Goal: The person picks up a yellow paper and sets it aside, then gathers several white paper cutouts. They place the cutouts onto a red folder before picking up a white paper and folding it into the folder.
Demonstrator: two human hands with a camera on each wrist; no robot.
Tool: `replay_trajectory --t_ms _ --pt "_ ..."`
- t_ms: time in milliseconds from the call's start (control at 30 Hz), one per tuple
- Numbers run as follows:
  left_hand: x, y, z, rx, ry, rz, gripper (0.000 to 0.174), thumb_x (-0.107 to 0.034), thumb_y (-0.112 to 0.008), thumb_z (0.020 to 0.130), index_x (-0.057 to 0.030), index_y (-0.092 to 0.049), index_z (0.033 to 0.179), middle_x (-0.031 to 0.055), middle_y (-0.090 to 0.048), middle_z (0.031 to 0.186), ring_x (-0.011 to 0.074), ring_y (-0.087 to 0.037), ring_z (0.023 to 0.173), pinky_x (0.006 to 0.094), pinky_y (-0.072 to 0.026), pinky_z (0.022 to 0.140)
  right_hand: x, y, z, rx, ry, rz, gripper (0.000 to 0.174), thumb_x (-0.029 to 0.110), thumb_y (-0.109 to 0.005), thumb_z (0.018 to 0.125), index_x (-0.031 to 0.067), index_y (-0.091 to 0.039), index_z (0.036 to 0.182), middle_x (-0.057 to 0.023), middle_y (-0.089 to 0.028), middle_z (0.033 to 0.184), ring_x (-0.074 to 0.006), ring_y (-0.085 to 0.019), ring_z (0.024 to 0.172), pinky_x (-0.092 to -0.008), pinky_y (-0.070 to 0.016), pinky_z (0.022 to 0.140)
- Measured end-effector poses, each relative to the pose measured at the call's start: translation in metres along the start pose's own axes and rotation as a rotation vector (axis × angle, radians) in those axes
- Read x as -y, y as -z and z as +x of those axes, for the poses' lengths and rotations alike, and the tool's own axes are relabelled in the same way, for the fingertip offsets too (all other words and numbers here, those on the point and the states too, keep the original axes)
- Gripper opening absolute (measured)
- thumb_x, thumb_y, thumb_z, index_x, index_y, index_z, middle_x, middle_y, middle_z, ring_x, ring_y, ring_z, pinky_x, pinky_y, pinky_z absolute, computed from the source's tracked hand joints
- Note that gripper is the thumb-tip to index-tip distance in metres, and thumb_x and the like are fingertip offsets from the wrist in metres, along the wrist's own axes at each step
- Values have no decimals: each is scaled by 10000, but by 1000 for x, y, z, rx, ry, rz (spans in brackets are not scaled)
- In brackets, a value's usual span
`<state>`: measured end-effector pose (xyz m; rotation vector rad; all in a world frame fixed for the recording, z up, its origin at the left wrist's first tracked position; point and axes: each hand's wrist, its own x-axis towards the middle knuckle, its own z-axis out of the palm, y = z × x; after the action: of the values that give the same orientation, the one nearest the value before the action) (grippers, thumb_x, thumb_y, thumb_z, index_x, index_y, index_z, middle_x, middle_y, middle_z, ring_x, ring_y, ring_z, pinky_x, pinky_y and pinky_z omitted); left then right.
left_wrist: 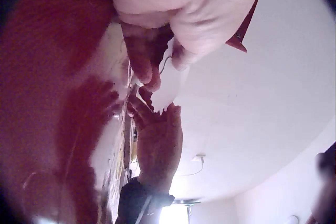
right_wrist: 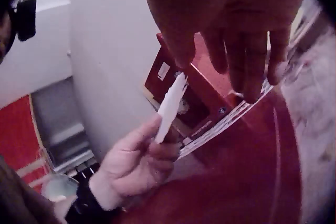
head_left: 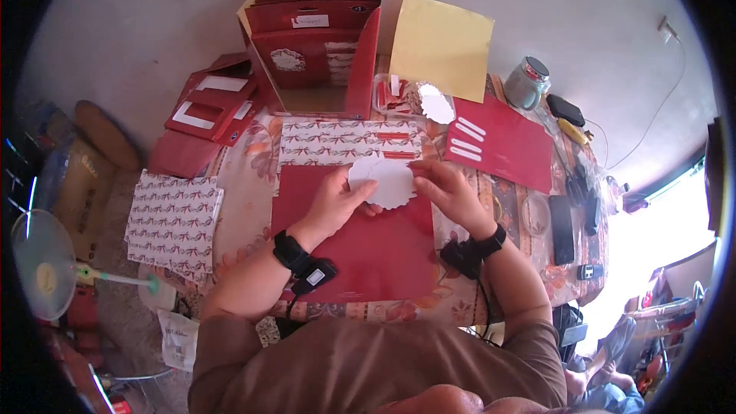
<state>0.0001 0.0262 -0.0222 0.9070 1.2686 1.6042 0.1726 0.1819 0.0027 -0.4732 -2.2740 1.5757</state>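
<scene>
My left hand (head_left: 331, 201) pinches a white paper piece (head_left: 389, 182) with a scalloped edge, thumb on top and fingers beneath. In the right wrist view the paper (right_wrist: 170, 109) is seen nearly edge-on between the left thumb and fingers. My right hand (head_left: 451, 193) is at the paper's right edge; its fingers (right_wrist: 249, 61) extend loosely and its thumb tip is close to the paper. Whether it touches the paper, I cannot tell. Beneath both hands lies a red sheet (head_left: 353, 261).
Behind are a red box (head_left: 360, 69), a tray (head_left: 381, 100) of small pieces and a yellow sheet (head_left: 443, 42). Patterned paper (head_left: 175, 218) lies left. To the right are a red sheet (head_left: 529, 149) with white strips, a mug (head_left: 526, 83) and a dark case (head_left: 562, 230).
</scene>
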Motion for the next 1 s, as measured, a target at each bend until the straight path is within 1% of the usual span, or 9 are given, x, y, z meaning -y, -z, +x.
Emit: replay_trajectory --t_ms 33,133,167,267,367,500,733,867,1000 --pt "-1 0 0 20 5 2 300 -148 -561 931 20 -493 1170 106 -643 948 155 -652 717 255 -550 601 5 -8 -3 6 -4 221 330 177 -577 929 -19 -523 1189 -73 -625 1015 -118 -595 898 -264 -486 787" --pt "-7 -6 -4 51 28 7 306 -160 -577 923 21 -504 1158 100 -644 930 158 -654 698 255 -549 592 -4 -16 -4 101 -132 262 276 135 -597 906 -33 -561 1121 -71 -638 965 -121 -612 817 -262 -504 724" --pt "-8 -7 -5 63 35 4 312 -171 -586 920 21 -509 1154 96 -644 919 157 -654 690 255 -547 589 -7 -19 -5 118 -151 300 260 133 -598 905 -36 -563 1100 -61 -644 900 -110 -614 707 -243 -501 648" --pt "-5 -5 -5 92 73 43 322 -206 -561 936 16 -510 1165 88 -640 905 151 -650 696 253 -538 585 -1 -17 -7 147 -255 287 226 109 -583 911 -31 -567 1088 -49 -642 883 -99 -612 676 -227 -497 601" --pt "-1 -2 -3 89 47 -25 323 -227 -509 962 8 -510 1183 84 -637 901 148 -645 701 250 -530 587 -1 -13 -8 107 -215 207 218 94 -579 906 -27 -570 1086 -51 -646 889 -93 -605 650 -221 -495 588" --pt "-1 -1 -4 70 61 -70 312 -217 -450 985 3 -509 1199 84 -635 907 155 -646 701 247 -527 588 -6 -13 -11 68 -215 225 230 85 -582 900 -26 -567 1101 -54 -646 896 -88 -602 662 -216 -496 581" --pt "2 -1 -5 17 22 -22 252 -212 -458 985 -23 -532 1134 56 -622 893 138 -639 655 233 -513 545 -10 -16 -7 -1 -166 352 256 62 -564 896 -31 -557 1134 -55 -642 912 -90 -600 729 -214 -502 577" --pt "6 -4 -3 35 5 -46 239 -217 -453 987 -26 -539 1102 40 -618 849 120 -630 645 228 -508 541 -2 -13 -15 21 -146 208 274 68 -590 874 -22 -565 1132 -46 -643 930 -91 -598 748 -230 -498 599" --pt "0 -4 -6 67 6 9 225 -224 -446 991 -35 -561 1030 30 -613 790 96 -602 613 224 -494 547 -4 -15 -17 29 -179 293 256 39 -588 856 -16 -595 1106 -27 -649 968 -79 -594 829 -235 -494 718"
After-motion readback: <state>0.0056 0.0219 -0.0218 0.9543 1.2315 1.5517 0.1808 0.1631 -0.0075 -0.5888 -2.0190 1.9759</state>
